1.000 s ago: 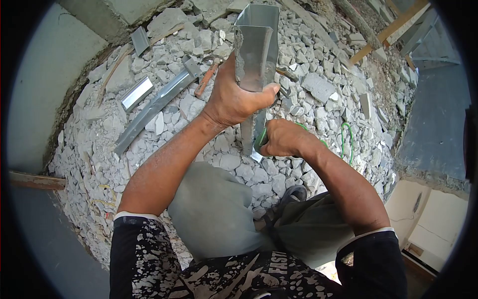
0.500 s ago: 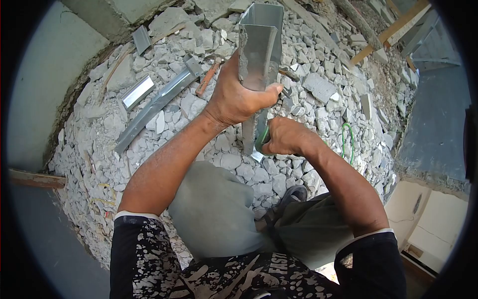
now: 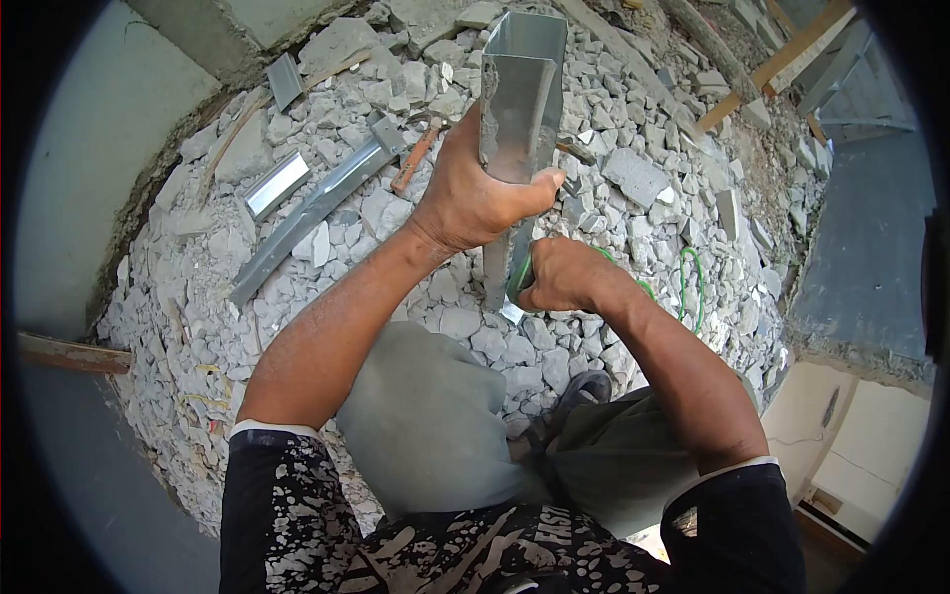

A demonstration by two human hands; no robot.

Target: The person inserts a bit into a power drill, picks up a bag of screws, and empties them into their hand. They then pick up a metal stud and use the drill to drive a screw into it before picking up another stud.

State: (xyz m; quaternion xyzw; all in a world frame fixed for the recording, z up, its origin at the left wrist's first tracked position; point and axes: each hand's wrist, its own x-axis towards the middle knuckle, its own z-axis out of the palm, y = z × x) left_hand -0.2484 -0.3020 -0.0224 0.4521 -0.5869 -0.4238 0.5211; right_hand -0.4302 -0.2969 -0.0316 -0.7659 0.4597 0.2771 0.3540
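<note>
My left hand point(image 3: 485, 198) is wrapped round a grey metal channel point(image 3: 520, 109), which has an open end at the top of the view and dried cement on its edge. The channel slants down past the palm to a narrow lower part. Just below, my right hand point(image 3: 564, 275) is closed round a green-edged tool point(image 3: 519, 279) against the channel's lower part. Most of that tool is hidden by the fingers, so its kind cannot be made out.
Broken concrete rubble point(image 3: 465, 346) covers the ground. To the left lie a long metal profile point(image 3: 307, 218), a short metal offcut point(image 3: 275, 185) and an orange-handled tool point(image 3: 418, 156). A green cord point(image 3: 683, 287) loops at right. Timber point(image 3: 777, 69) leans at the upper right.
The channel and my left hand have shifted very slightly right and down. More green cord shows behind my right wrist. Both hands keep their holds.
</note>
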